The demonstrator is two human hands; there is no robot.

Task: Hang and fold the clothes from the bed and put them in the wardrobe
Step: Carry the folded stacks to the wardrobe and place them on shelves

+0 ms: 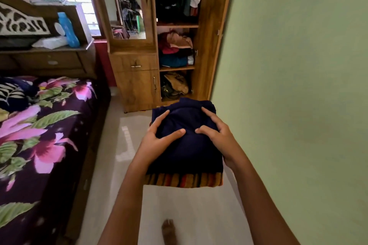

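Carrying folded stack above floor, short of open wardrobe (207, 45). My left hand (159, 137) and right hand (217, 135) clamp navy garment (189, 151) from both sides, fingers (209, 114) curled over top; striped cloth (183, 180) underneath. Risk, my guess: grip slackens, bottom layer slides out, folds collapse; middle shelf (177, 49) already crammed, pushing in could topple piles

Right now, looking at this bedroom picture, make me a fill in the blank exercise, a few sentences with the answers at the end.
1. The left hand and the right hand hold a ____ dark blue garment.
2. The wardrobe ahead stands ____, clothes showing on its shelves.
3. The bed with the floral sheet lies on the person's ____ side.
4. The wall beside the wardrobe is pale ____.
Missing words: folded; open; left; green.
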